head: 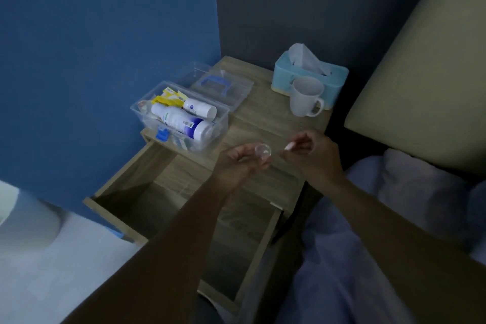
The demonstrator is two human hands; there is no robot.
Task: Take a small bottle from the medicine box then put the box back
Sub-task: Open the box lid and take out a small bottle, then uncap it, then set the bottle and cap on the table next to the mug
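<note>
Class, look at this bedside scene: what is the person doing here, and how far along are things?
A person's left hand holds a small clear bottle, while the right hand pinches a small white item, possibly its cap. The clear medicine box sits open on the wooden nightstand, its lid beside it. The drawer below is pulled out, so the box is not yet put back.
</note>
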